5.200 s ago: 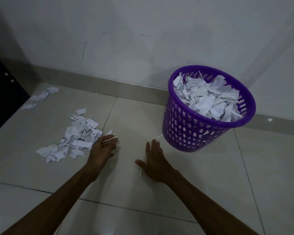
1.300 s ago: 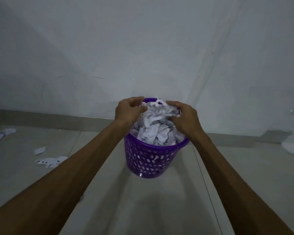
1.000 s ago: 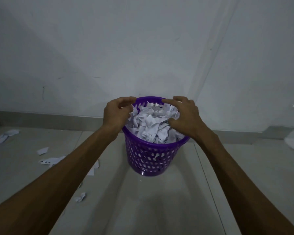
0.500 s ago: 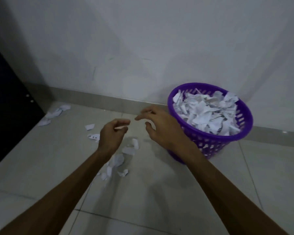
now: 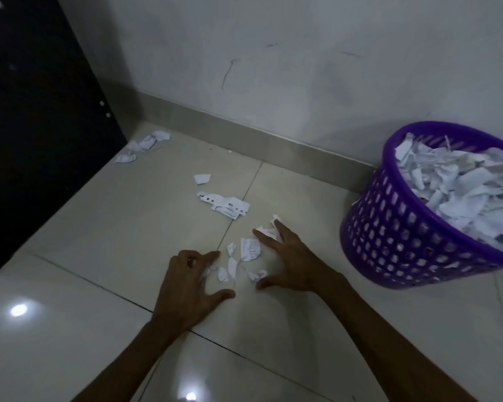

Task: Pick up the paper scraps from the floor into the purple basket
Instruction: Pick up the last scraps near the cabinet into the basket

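Head view: both hands have come down from the purple basket [image 5: 395, 239], far right, to the floor. Left hand [image 5: 186, 282] and right hand [image 5: 288, 256], fingers spread and gripping nothing, bracket small paper scraps [image 5: 249, 249], ready for gathering another load.

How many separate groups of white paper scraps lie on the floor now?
3 groups of white torn paper scraps: one between the hands, one with a punched strip further ahead, one beside the dark panel. Hands may hide some.
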